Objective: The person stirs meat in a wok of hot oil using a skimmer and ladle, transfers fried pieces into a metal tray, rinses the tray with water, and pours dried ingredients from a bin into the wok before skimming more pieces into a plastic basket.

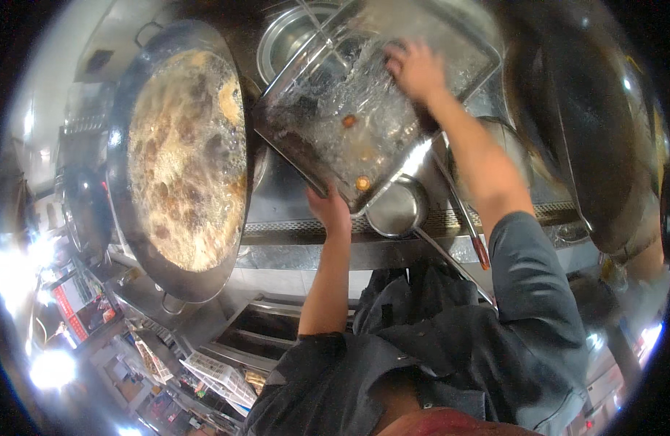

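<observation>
A deep rectangular metal tray (298, 163) is tilted in front of me, with its near corner toward me. My left hand (331, 211) grips that near corner from the left side. Water (362, 82) splashes and runs inside the tray under a thin metal spout (316, 22). Over the far right part of the tray is my right hand (419, 71), blurred, fingers apart in the splashing water, with nothing visible in it. Two small round brown food pieces, one in mid-tray (348, 120) and another by the near corner (362, 183), lie in the water.
At left stands a large wok (234, 261) of bubbling, frothy liquid. A metal ladle (397, 210) and a utensil with a reddish-brown handle (479, 253) rest by the perforated counter edge (283, 228). Behind the tray is a round metal pot (266, 52); at right, a dark wok (591, 136).
</observation>
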The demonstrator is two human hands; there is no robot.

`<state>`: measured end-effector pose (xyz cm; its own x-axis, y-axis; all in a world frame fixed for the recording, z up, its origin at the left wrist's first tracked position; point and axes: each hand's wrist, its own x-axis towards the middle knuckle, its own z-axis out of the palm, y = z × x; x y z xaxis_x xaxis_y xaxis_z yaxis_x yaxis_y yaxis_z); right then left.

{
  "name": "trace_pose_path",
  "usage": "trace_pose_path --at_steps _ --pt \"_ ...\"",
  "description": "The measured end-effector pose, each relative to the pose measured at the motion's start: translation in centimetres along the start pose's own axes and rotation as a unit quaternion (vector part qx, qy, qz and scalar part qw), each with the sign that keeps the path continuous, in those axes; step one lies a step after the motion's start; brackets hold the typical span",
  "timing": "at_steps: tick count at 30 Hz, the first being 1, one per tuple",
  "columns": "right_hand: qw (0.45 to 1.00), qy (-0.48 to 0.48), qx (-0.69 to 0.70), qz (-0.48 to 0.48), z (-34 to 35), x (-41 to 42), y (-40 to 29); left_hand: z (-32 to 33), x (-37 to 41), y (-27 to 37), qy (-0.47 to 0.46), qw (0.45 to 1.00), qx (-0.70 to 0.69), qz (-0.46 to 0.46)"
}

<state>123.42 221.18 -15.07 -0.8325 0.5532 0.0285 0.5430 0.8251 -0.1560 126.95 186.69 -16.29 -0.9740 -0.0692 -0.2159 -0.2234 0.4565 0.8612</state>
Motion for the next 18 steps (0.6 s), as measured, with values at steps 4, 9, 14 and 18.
trace_pose_path --at_steps 4,9,14,18 --pt "0.993 0.044 -0.069 0.083 1.4 4.0 -0.7 -0.2 -0.2 -1.2 -0.005 1.0 -0.015 0.02" --pt "0.99 -0.033 0.047 -0.128 2.1 -4.4 -11.5 0.1 0.5 -4.0 0.019 0.999 -0.041 -0.012" --pt "0.958 -0.147 0.097 -0.225 -0.2 -13.5 -15.5 0.8 0.3 -0.9 0.049 0.995 -0.054 -0.073" --pt "0.951 -0.207 0.112 -0.199 -3.0 -16.5 -12.2 0.6 0.6 -0.5 0.031 0.992 -0.083 -0.093"
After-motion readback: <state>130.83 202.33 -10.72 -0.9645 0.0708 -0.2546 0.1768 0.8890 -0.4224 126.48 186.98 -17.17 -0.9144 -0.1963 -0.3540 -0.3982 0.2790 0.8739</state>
